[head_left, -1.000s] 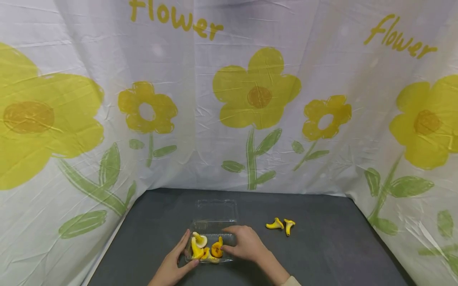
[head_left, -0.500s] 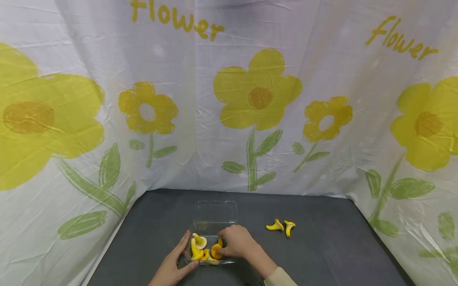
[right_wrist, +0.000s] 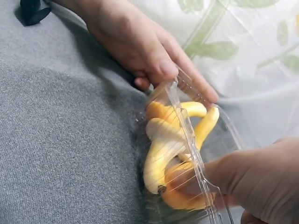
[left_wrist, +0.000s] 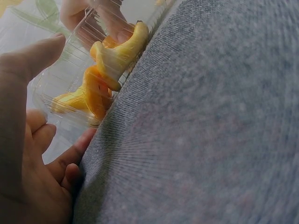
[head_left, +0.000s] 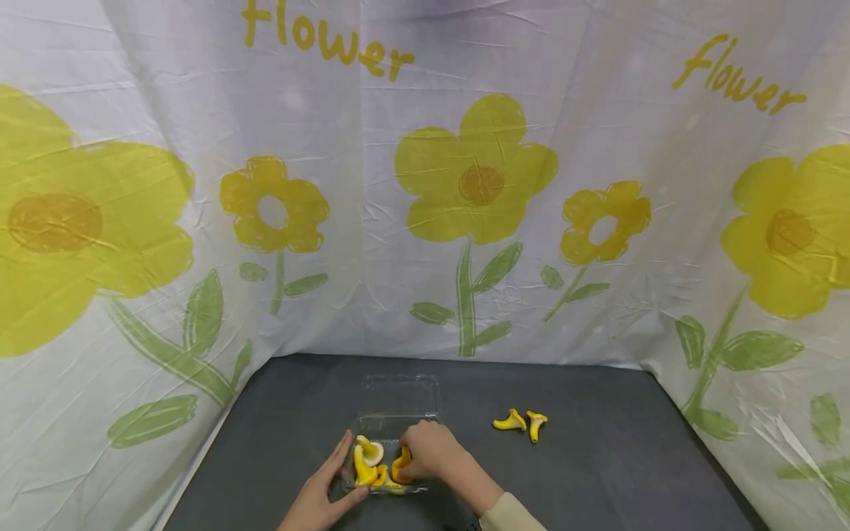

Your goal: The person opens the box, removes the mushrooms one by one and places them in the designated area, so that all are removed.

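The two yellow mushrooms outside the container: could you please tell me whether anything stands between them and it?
Yes, the right hand, reaching into the clear container, lies between it and the two yellow mushrooms; the open lid lies farther back.

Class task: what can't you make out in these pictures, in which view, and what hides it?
- Head view: the right side of the orange mushroom, hidden by the right hand.
- Head view: the top of the left "flower" lettering, cut off by the top edge.
- Right wrist view: what the black object is; the top edge cuts it off.
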